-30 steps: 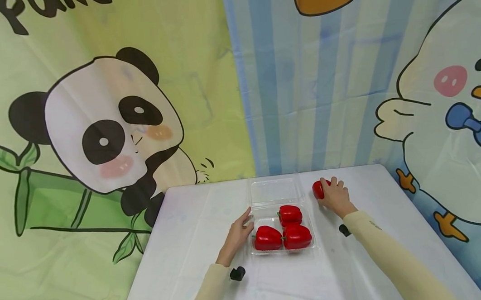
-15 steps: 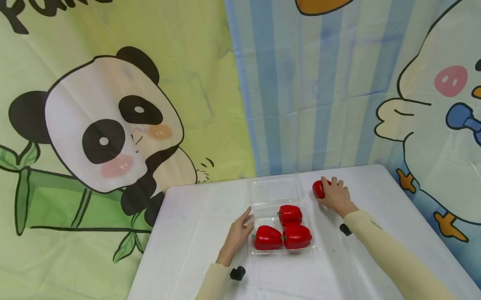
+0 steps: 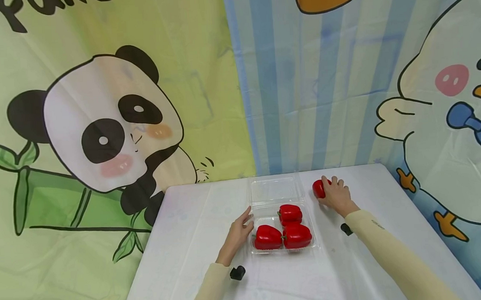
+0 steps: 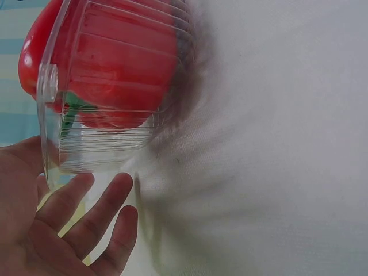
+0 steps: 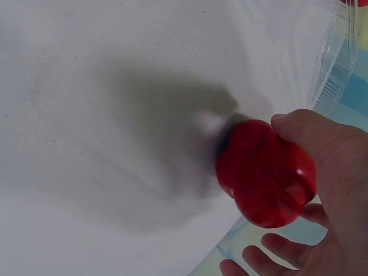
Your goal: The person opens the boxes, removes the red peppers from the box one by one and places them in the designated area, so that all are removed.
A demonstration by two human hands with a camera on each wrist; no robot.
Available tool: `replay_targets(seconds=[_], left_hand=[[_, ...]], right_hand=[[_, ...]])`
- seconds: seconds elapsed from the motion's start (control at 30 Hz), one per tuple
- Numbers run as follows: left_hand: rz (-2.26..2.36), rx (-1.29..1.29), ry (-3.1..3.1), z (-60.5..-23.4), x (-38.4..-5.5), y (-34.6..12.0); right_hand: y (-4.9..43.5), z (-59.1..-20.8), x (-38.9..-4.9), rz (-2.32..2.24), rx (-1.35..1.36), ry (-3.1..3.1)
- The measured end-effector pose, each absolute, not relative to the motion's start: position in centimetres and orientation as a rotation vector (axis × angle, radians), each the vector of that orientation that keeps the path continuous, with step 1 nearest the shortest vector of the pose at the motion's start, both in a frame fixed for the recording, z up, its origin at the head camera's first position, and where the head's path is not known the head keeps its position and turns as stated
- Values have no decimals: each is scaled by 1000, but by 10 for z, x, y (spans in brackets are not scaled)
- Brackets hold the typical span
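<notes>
On the table stands a clear plastic clamshell box (image 3: 266, 252), its lid (image 3: 274, 191) folded back. Three red bell peppers lie in the base: one at front left (image 3: 267, 237), one at front right (image 3: 297, 236) and one behind (image 3: 290, 214). Right of the lid, my right hand (image 3: 336, 196) grips a fourth red bell pepper (image 5: 264, 172) between thumb and forefinger, close over the table; the other fingers are spread. My left hand (image 3: 237, 233) is at the box's left side with fingers loosely extended, fingertips right by the ribbed wall (image 4: 103, 141) in the left wrist view.
A white cloth covers the table (image 3: 188, 243). Behind it hang printed curtains with a panda (image 3: 112, 125) and a white bird (image 3: 449, 157). Black wrist devices sit below the left cuff (image 3: 237, 273) and the right cuff (image 3: 346, 229).
</notes>
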State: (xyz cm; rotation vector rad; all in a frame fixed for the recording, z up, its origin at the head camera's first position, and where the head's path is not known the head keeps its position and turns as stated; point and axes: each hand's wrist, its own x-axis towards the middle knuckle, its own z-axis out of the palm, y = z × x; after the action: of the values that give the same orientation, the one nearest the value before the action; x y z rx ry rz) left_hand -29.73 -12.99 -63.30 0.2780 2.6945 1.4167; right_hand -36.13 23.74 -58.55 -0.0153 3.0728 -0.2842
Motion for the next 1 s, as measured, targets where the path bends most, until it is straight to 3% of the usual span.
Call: replay_targets(seconds=[1.0], left_hand=[[1446,284,2668,-635,-298,-131]], right_hand=[[227,-575,-359,-199,-194,3125]])
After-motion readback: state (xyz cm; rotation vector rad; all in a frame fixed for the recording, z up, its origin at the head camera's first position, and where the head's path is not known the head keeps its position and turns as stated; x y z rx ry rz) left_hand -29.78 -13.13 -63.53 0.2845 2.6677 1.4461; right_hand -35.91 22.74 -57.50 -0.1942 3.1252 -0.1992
